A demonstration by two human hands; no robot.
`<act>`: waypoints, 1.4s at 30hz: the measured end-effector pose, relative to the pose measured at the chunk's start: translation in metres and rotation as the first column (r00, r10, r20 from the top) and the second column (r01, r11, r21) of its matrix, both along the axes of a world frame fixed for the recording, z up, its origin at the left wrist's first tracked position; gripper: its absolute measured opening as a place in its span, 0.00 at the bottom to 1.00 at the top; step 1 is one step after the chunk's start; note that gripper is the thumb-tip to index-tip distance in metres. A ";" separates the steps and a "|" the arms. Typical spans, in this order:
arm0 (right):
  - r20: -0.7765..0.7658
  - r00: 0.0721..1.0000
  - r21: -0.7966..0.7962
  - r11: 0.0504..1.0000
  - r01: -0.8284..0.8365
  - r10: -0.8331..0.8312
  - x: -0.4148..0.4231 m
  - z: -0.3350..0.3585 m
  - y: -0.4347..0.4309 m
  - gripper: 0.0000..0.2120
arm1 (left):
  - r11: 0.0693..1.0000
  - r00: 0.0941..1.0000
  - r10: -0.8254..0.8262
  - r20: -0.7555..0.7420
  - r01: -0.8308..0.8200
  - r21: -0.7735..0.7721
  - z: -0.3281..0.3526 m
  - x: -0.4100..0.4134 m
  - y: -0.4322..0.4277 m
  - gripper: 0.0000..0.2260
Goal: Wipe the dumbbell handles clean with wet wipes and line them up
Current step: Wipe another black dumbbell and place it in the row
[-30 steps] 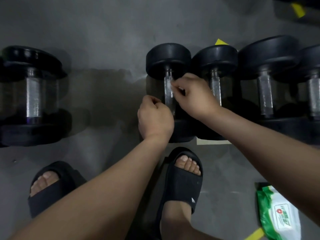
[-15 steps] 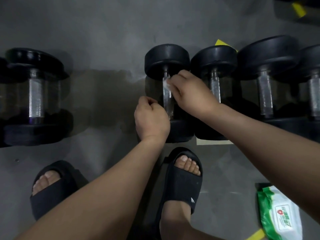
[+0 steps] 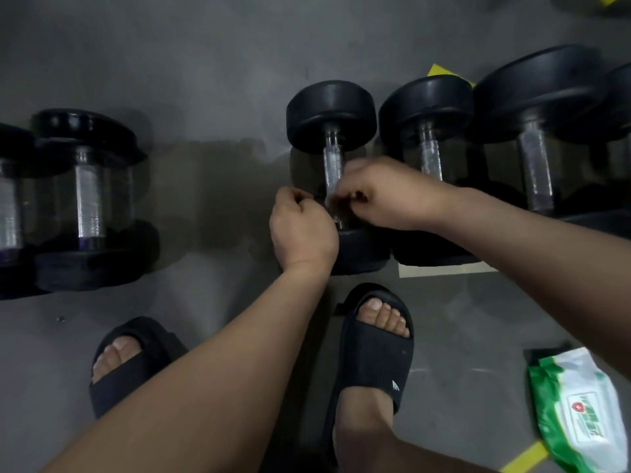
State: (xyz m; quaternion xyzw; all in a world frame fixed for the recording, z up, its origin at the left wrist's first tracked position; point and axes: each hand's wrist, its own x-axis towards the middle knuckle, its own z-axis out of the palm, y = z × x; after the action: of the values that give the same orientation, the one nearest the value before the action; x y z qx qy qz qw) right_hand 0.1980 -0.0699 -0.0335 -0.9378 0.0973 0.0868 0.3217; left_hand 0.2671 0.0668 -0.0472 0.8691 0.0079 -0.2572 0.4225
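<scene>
A black dumbbell (image 3: 331,110) lies on the grey floor with its knurled steel handle (image 3: 332,158) pointing away from me. My right hand (image 3: 389,196) is curled round the lower part of that handle and pinches a thin, pale wet wipe (image 3: 332,199) against it. My left hand (image 3: 300,227) is a curled fist against the handle's near end, by the lower weight. Its fingertips are hidden, and it seems to grip the handle there.
Two more dumbbells (image 3: 430,158) (image 3: 534,172) lie side by side to the right, and another pair (image 3: 88,199) lies at the left. A green and white wipes packet (image 3: 580,411) lies at the lower right. My feet in black slippers (image 3: 375,343) (image 3: 133,363) stand just below.
My right hand has slid the wipe down the handle, from just under the far weight to the near end. My left hand has stayed by the handle's near end.
</scene>
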 end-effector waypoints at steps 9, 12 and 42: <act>-0.011 0.994 0.083 0.990 0.110 -0.109 0.006 0.002 -0.005 0.03 | 1.000 1.000 0.009 -0.013 -0.009 -0.005 0.000 0.001 0.003 0.08; -0.193 0.979 0.125 0.991 -0.041 0.064 0.005 0.007 -0.002 0.12 | 0.999 0.999 0.030 -0.024 -0.029 0.014 0.000 0.003 0.005 0.09; -0.100 0.986 0.197 0.969 0.148 -0.130 0.005 -0.002 -0.001 0.05 | 0.992 0.990 0.062 -0.130 -0.047 0.118 0.016 -0.004 -0.005 0.09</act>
State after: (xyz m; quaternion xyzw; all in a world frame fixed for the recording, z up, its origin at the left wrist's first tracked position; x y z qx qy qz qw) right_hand 0.2032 -0.0712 -0.0357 -0.8862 0.1674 0.1140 0.4167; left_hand 0.2631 0.0621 -0.0317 0.8722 0.0745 -0.3020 0.3774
